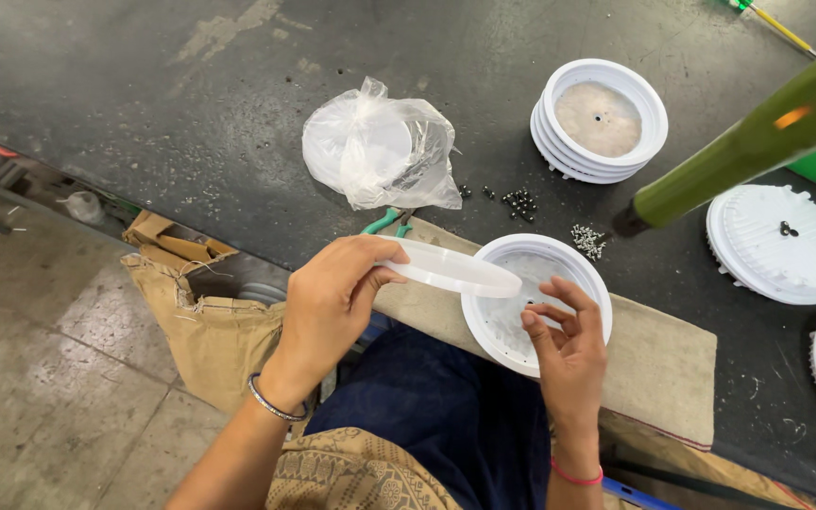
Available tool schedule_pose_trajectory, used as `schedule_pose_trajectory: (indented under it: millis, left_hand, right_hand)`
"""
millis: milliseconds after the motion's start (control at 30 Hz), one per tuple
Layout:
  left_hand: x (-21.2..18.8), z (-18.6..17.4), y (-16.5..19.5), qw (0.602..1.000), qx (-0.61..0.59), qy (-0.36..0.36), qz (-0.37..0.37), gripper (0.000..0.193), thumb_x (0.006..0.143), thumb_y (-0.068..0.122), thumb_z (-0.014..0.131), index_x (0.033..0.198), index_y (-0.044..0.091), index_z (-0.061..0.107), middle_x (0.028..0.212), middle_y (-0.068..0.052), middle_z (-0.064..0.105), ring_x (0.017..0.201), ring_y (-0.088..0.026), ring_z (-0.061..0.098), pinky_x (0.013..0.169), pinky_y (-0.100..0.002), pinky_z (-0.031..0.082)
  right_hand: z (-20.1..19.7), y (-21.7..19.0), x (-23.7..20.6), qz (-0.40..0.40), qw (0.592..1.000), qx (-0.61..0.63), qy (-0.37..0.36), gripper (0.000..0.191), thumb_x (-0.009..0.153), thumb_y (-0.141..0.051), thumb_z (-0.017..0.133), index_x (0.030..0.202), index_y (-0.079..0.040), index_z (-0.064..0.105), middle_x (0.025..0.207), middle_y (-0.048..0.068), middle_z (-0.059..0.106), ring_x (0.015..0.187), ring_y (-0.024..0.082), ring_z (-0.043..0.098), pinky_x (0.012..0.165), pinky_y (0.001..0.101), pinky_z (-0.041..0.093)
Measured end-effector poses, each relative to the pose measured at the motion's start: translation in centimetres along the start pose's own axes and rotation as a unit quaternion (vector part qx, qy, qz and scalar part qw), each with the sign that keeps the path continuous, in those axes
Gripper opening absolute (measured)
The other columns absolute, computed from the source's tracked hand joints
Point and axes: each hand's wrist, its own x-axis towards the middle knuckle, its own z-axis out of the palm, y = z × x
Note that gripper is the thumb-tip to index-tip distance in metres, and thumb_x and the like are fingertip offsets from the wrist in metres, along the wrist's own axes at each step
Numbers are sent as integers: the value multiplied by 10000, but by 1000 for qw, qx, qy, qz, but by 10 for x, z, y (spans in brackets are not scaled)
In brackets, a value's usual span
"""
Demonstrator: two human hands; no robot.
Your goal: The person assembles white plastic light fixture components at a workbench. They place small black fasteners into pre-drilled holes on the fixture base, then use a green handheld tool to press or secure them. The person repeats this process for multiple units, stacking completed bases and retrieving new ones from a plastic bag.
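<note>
My left hand [332,300] grips a flat translucent white disc [450,271] by its edge, holding it level above the left rim of a round white housing [507,326]. The housing rests on a beige cloth pad [658,364] at the table's near edge. Over the bowl of the housing my right hand [567,340] hovers with fingers curled and tips pinched together, touching its inside; whether it pinches something small I cannot tell.
On the dark table [238,113] lie a clear plastic bag of discs [380,146], a stack of white housings [600,118], loose dark screws [519,201] and silver screws [588,240], green-handled pliers [384,223], ribbed white covers [778,243] and a green pole [748,146]. A sack [205,321] hangs left.
</note>
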Motion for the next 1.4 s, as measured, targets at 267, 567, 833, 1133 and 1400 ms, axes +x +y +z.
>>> schedule_pose_trajectory:
  millis: [267,567,833,1133,1400]
  left_hand:
    - [-19,22,-65,896,-399,-2,-194,164,992,-33,626,1153,-2,633,1125,-92,746,1094,-148,699,1001,-293,548]
    - [-49,49,-111,794,-536,14,-287,217,994,23,655,1206,16,611,1133,-59,708,1061,-141,672,996,-332,544]
    - [-52,68,-92,750,-590,-21,-299,232,1003,43,644,1229,22,592,1167,-82,694,1096,-165,673,1033,-382,548]
    - [-32,59,-56,878,-442,-60,-174,251,936,-50,698,1185,-13,694,1253,-112,667,1179,-194,666,1078,-385,561]
    - [-25,70,-35,874,-444,-68,-184,241,900,-99,722,1130,-29,720,1182,-105,678,1096,-167,683,971,-336,603]
  right_hand:
    - [7,4,-4,10,1000,5,-18,549,884,-39,745,1390,-31,532,1320,113,648,1086,172,684,871,289,596]
    - [18,3,-5,12,996,72,-52,511,901,-16,735,1378,-1,551,1268,117,677,1121,177,681,871,309,606]
    - [14,14,-14,10,999,43,8,294,919,-30,745,1196,12,658,1061,57,745,946,86,671,818,227,540]
    - [-40,21,-42,43,992,-68,93,162,940,4,756,1095,8,707,855,32,701,746,59,570,655,222,448]
    - [-52,11,-48,34,992,-71,99,179,920,14,725,1096,3,697,931,35,763,878,67,689,781,219,548]
